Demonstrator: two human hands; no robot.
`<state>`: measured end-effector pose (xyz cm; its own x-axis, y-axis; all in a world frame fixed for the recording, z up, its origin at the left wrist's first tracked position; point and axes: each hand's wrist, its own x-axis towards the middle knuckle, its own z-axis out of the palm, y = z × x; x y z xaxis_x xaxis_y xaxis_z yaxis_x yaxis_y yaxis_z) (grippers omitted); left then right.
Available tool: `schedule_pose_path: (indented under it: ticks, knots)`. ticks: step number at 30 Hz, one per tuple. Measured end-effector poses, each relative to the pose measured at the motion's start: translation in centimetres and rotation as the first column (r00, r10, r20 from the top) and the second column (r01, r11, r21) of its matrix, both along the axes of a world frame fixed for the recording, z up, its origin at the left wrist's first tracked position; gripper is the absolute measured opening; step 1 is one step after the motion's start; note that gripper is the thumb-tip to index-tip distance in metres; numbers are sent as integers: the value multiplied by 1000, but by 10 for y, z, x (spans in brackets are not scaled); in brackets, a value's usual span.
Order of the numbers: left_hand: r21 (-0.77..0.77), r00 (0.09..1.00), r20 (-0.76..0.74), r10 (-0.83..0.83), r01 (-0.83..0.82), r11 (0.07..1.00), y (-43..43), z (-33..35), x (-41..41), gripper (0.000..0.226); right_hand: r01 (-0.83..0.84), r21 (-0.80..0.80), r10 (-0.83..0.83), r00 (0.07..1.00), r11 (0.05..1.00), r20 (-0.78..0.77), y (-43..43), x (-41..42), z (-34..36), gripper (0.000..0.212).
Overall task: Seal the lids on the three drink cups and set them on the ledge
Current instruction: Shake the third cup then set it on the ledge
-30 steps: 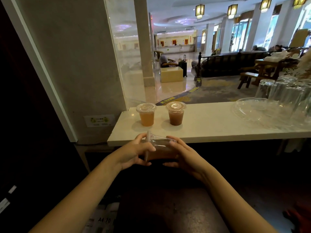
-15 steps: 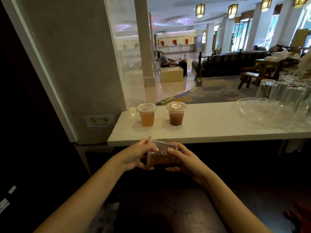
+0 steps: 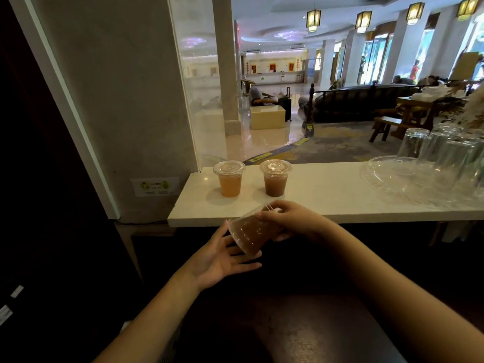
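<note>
- a pale sticker (image 3: 155, 186) sits on the wall at the left, just beside the end of the white ledge (image 3: 327, 200).
- the left hand (image 3: 222, 258) is below the front edge of the ledge, palm turned up and fingers spread loose, not clasping; its fingertips (image 3: 251, 254) lie under the lid end of the third cup, touching or nearly touching it.
- an orange drink cup (image 3: 230, 178) stands upright on the ledge near its left end, clear lid on.
- the third cup (image 3: 251, 231) is off the ledge, in the air just in front of its edge, tipped far over on its side with the lidded end toward the lower left and brownish drink inside.
- a brown drink cup (image 3: 275, 177) stands upright just right of the orange one, apart from it, lid on.
- the right hand (image 3: 293, 221) comes in from the right and grips the third cup's base end, fingers curled over the top and thumb beneath.
- farther right on the ledge lies a clear plastic dish (image 3: 392, 174), well apart from the cups.
- upturned clear glasses (image 3: 445, 150) cluster at the ledge's right end.
</note>
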<state>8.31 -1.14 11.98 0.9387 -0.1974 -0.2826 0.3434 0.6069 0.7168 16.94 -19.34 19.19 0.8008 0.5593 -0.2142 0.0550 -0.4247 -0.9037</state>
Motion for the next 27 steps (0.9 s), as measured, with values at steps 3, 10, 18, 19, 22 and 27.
schedule_pose_path:
  ticks: [3, 10, 18, 19, 22, 27]
  knots:
    - [-196, 990, 130, 57, -31, 980, -10, 1, 1, 97, -47, -83, 62, 978, 995, 197, 11, 7, 33, 53]
    - [-379, 915, 355, 194, -48, 924, -31, 5, 10, 79, -181, -297, 297, 860, 938, 414, 34, 8, 92, 63]
    - [-377, 861, 464, 210, -23, 926, -41, 20, 12, 63, -242, -328, 382, 789, 913, 481, 36, 4, 112, 59]
    - [-379, 862, 463, 207, -19, 925, -41, 21, 13, 63, -243, -327, 383, 788, 913, 483, 36, 4, 114, 58]
    - [-395, 869, 452, 203, -9, 919, -42, 24, 16, 66, -254, -314, 385, 782, 915, 489, 35, 2, 120, 57]
    - [-426, 882, 434, 185, 19, 905, -45, 28, 23, 88, -240, -256, 340, 799, 936, 497, 28, -1, 125, 55]
